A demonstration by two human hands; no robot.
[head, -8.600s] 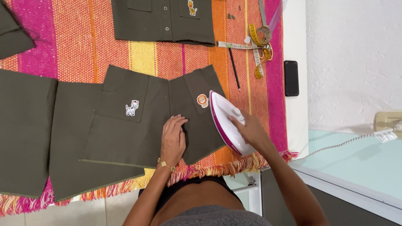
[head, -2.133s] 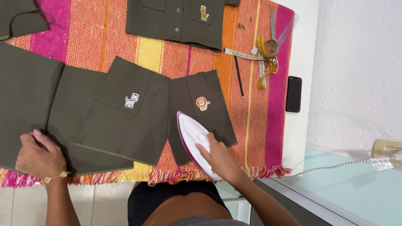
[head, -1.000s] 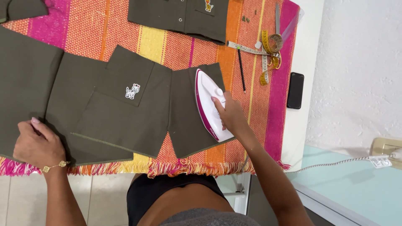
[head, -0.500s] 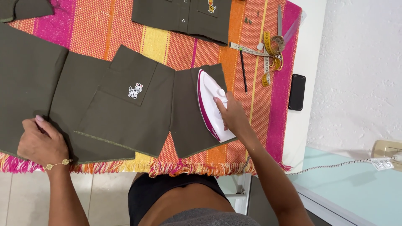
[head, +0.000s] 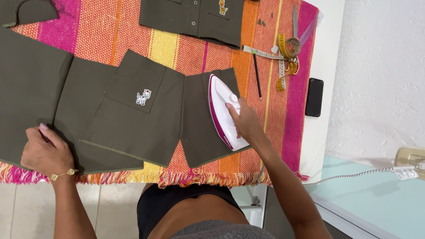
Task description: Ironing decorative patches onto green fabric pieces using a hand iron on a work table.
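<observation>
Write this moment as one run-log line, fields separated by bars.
right hand grips iron on olive fabric panel | left hand flat on fabric pieces | striped cloth beneath

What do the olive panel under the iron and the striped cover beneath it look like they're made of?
Olive panel: likely matte woven cotton twill; flat, crisp edges, no sheen. Striped cover: coarse handwoven-looking cloth, visible ribbed weave, fringed yarn edge. Iron, held by the right hand: glossy white and magenta plastic shell, apparently.
</observation>
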